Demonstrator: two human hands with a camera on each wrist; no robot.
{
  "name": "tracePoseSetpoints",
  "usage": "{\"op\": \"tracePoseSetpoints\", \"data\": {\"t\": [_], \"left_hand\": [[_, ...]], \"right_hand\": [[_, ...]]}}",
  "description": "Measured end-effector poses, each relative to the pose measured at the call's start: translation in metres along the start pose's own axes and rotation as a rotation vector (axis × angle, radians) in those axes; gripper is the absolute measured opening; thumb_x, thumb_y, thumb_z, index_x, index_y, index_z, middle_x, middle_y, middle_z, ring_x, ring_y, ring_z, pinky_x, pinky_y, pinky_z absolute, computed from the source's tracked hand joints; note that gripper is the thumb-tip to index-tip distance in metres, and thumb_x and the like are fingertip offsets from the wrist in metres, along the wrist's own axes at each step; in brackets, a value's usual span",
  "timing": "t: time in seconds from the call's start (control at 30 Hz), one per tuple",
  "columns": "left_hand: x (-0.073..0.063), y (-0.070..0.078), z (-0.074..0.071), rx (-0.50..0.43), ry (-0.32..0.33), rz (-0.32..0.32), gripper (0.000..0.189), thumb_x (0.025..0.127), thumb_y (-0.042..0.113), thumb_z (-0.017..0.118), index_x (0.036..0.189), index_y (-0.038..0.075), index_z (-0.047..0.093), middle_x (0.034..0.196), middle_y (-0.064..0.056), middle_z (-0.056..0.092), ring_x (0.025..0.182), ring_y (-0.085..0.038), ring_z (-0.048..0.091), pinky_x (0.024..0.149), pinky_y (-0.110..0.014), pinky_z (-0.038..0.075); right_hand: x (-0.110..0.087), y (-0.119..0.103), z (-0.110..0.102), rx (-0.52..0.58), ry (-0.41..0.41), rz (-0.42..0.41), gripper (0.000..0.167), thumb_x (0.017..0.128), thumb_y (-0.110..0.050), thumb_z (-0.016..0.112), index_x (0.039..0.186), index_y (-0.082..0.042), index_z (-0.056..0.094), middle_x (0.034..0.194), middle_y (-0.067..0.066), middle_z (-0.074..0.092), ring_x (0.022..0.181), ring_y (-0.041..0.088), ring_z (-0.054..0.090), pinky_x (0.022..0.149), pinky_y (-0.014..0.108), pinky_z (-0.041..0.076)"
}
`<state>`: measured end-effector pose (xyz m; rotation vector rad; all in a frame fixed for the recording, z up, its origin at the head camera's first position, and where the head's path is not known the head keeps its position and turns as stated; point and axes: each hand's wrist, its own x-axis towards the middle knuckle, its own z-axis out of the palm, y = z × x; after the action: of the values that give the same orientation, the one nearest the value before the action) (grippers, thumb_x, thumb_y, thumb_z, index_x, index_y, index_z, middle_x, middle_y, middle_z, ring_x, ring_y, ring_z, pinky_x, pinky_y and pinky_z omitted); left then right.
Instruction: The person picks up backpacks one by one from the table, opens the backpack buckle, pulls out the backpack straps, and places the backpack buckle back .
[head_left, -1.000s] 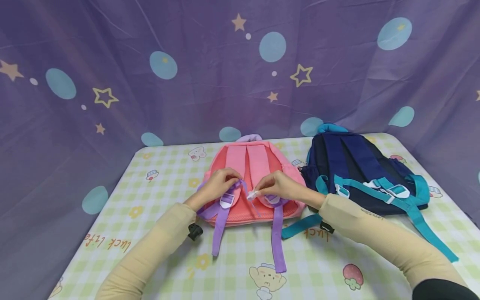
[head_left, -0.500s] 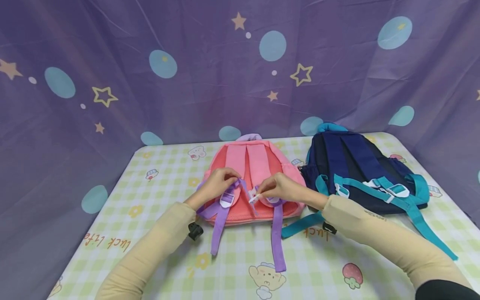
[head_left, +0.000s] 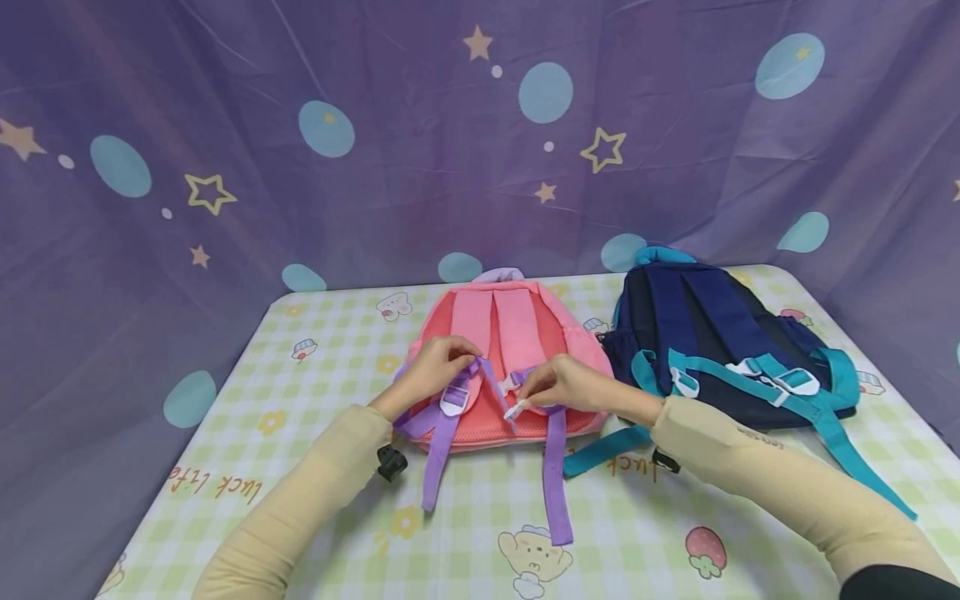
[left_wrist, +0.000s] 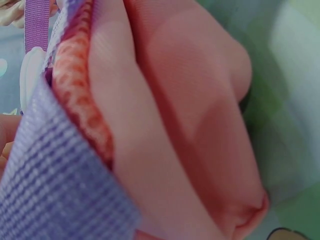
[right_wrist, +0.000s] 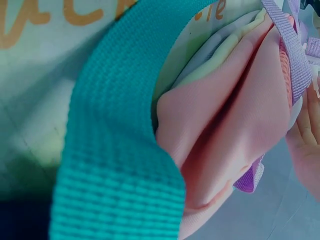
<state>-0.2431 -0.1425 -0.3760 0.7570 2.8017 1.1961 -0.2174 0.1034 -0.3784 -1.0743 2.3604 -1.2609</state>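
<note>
A pink backpack [head_left: 512,333] lies with its shoulder straps facing up in the head view. My left hand [head_left: 431,367] pinches a thin purple strap [head_left: 491,383] over the left side of the pack. My right hand [head_left: 564,383] pinches a small white plastic buckle [head_left: 514,410] low over the pack's middle; another white piece shows just above it. A white strap adjuster [head_left: 453,401] sits below my left hand. In the left wrist view, purple webbing [left_wrist: 65,175] and the pack's pink side fill the picture. The right wrist view shows the fingers [right_wrist: 307,120] at its edge.
Right of the pink pack lies a navy backpack [head_left: 705,317] with teal straps. One loose teal strap [head_left: 607,452] runs under my right forearm, large in the right wrist view. Two purple strap tails [head_left: 556,492] hang onto the checked tablecloth [head_left: 337,483]. A purple curtain [head_left: 420,150] stands behind.
My right hand has moved slightly down and toward me, turning the white buckle, which now points lower left. The left hand stays in place on the purple strap.
</note>
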Motion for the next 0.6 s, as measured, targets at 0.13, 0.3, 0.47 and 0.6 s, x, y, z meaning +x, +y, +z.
{"op": "tracePoseSetpoints", "data": {"t": [0.13, 0.3, 0.47, 0.6], "left_hand": [[-0.0005, 0.0005, -0.0001, -0.001, 0.002, -0.004, 0.015, 0.092, -0.004, 0.06, 0.101, -0.005, 0.072, 0.102, -0.018, 0.07, 0.094, -0.029, 0.064, 0.083, -0.039, 0.052], [-0.0005, 0.0008, -0.0002, -0.002, -0.004, -0.013, 0.015, 0.093, -0.004, 0.06, 0.101, -0.005, 0.072, 0.102, -0.018, 0.07, 0.095, -0.029, 0.064, 0.083, -0.039, 0.052], [-0.0007, -0.0004, 0.0007, -0.002, -0.017, -0.017, 0.015, 0.093, -0.003, 0.06, 0.102, -0.005, 0.072, 0.103, -0.017, 0.07, 0.095, -0.029, 0.065, 0.082, -0.037, 0.053], [-0.0014, -0.0007, 0.0013, -0.002, -0.023, -0.016, 0.015, 0.093, -0.002, 0.06, 0.103, -0.005, 0.072, 0.105, -0.018, 0.069, 0.098, -0.03, 0.064, 0.084, -0.039, 0.053]], "right_hand": [[-0.0019, -0.0008, 0.0002, -0.028, -0.007, -0.015, 0.009, 0.086, -0.001, 0.072, 0.092, 0.004, 0.075, 0.083, 0.004, 0.073, 0.072, 0.006, 0.056, 0.062, 0.02, 0.048], [-0.0043, -0.0005, 0.0007, -0.037, -0.009, -0.037, 0.006, 0.085, 0.0, 0.072, 0.09, 0.003, 0.075, 0.077, 0.001, 0.07, 0.069, 0.005, 0.054, 0.06, 0.021, 0.047], [-0.0071, 0.0018, 0.0043, -0.07, 0.01, -0.055, 0.004, 0.083, 0.0, 0.075, 0.086, 0.002, 0.076, 0.079, 0.002, 0.071, 0.071, 0.004, 0.057, 0.064, 0.021, 0.051], [-0.0105, 0.0031, 0.0083, -0.109, 0.033, -0.077, 0.004, 0.082, 0.0, 0.075, 0.085, 0.001, 0.076, 0.082, 0.002, 0.071, 0.076, 0.007, 0.061, 0.07, 0.021, 0.055]]}}
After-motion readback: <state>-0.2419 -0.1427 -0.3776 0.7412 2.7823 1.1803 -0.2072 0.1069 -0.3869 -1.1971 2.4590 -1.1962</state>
